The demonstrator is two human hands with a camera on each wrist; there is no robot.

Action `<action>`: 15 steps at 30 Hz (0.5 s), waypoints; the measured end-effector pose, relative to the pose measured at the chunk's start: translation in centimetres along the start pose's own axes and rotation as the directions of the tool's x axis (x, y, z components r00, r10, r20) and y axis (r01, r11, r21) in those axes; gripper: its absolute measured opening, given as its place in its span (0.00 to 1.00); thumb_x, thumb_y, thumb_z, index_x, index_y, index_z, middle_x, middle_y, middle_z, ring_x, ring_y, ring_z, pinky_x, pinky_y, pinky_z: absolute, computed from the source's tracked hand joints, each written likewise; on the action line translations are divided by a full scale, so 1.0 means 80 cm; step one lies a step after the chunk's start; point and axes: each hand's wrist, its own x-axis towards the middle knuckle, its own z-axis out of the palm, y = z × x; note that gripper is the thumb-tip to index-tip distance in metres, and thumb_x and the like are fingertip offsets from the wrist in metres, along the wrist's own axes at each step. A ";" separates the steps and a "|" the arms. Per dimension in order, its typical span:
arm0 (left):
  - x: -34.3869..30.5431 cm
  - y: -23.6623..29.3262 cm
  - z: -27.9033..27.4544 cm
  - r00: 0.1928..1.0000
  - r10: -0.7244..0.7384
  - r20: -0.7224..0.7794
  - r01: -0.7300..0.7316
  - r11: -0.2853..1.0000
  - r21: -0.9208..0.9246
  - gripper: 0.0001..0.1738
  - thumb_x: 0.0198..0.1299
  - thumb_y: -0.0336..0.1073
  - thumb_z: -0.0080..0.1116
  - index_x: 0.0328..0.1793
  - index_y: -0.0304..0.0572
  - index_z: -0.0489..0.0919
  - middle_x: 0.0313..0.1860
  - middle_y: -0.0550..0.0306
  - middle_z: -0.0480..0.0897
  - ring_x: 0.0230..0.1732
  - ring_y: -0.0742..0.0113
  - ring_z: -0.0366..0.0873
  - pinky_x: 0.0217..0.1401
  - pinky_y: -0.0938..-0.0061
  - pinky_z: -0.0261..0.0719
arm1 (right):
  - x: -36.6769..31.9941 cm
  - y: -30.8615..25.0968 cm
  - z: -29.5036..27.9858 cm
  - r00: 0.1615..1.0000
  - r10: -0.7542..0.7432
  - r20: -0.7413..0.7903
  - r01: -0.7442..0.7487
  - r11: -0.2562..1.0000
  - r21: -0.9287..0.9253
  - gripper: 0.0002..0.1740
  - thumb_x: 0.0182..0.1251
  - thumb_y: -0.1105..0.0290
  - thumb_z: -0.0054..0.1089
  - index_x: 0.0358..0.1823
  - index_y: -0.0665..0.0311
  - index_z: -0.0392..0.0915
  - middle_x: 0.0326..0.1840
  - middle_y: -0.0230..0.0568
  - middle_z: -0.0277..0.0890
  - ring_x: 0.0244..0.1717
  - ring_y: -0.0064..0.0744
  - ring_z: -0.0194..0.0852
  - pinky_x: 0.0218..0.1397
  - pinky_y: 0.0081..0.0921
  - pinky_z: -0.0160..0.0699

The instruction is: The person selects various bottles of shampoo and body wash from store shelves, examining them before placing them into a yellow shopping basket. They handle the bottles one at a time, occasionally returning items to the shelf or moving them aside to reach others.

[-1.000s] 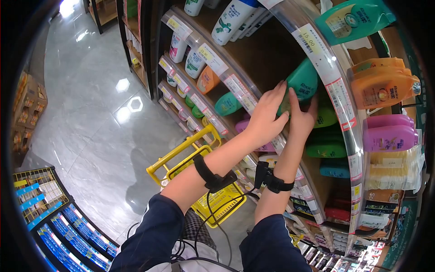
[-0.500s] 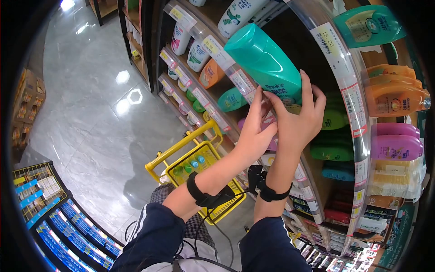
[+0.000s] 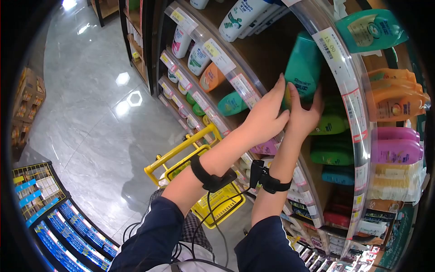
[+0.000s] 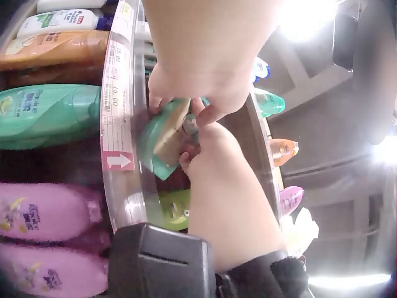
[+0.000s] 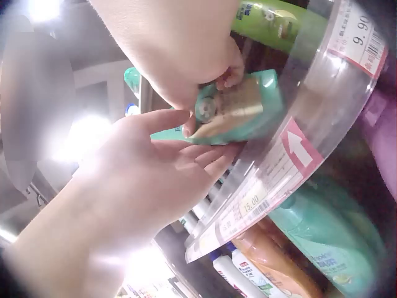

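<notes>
A teal bottle (image 3: 302,68) stands tilted at the shelf opening in the head view, cap end up and inward. My right hand (image 3: 303,117) grips its lower end, fingers curled round the far side. On the left side, my left hand (image 3: 266,113) touches the bottle with fairly straight fingers. In the right wrist view, the left palm (image 5: 161,171) is spread below the bottle (image 5: 239,112) while the right hand (image 5: 186,71) pinches it. The left wrist view shows the bottle's pale label (image 4: 170,133) between both hands; some fingertips are hidden.
A clear shelf rail with price tags (image 3: 327,45) curves close by the hands. White bottles (image 3: 238,20), green bottles (image 3: 333,124) and orange bottles (image 3: 396,102) line the shelves. A yellow basket (image 3: 219,211) is below the forearms, with grey floor (image 3: 90,131) to the left.
Half a second ago the bottle was out in front of the shelf, larger in view; both hands have since moved it back into the shelf opening, much as it was one second ago.
</notes>
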 end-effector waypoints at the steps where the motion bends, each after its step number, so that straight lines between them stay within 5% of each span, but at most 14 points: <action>1: 0.007 0.000 0.001 1.000 0.016 0.005 -0.016 0.999 0.032 0.43 0.49 0.31 0.50 0.71 0.30 0.45 0.67 0.32 0.56 0.68 0.44 0.54 0.68 0.67 0.54 | 0.002 0.009 0.004 0.999 0.041 -0.017 -0.039 0.994 0.106 0.39 0.43 0.56 0.73 0.56 0.66 0.69 0.50 0.52 0.69 0.48 0.44 0.70 0.49 0.35 0.70; 4: 0.025 0.001 0.005 0.989 0.149 0.012 -0.149 0.976 0.157 0.40 0.48 0.32 0.50 0.69 0.29 0.51 0.65 0.32 0.59 0.66 0.41 0.58 0.68 0.65 0.56 | 0.002 0.015 0.007 0.984 0.176 -0.014 -0.156 0.902 0.404 0.36 0.51 0.63 0.68 0.58 0.72 0.64 0.52 0.49 0.70 0.50 0.36 0.69 0.51 0.29 0.70; 11: 0.037 0.007 0.014 0.979 0.202 0.037 -0.205 0.958 0.201 0.34 0.48 0.33 0.48 0.64 0.26 0.58 0.62 0.34 0.63 0.64 0.43 0.60 0.66 0.61 0.60 | -0.017 0.020 0.008 0.939 0.342 0.033 -0.271 0.677 0.684 0.33 0.57 0.72 0.62 0.62 0.73 0.58 0.52 0.49 0.70 0.48 0.32 0.70 0.51 0.26 0.70; 15: 0.033 0.000 0.009 0.981 0.187 0.050 -0.192 0.972 0.132 0.36 0.48 0.32 0.49 0.66 0.30 0.57 0.64 0.37 0.62 0.66 0.45 0.58 0.68 0.62 0.56 | -0.029 0.007 0.005 0.929 0.369 0.031 -0.317 0.750 0.581 0.32 0.58 0.76 0.59 0.63 0.73 0.57 0.51 0.47 0.69 0.45 0.31 0.70 0.51 0.27 0.71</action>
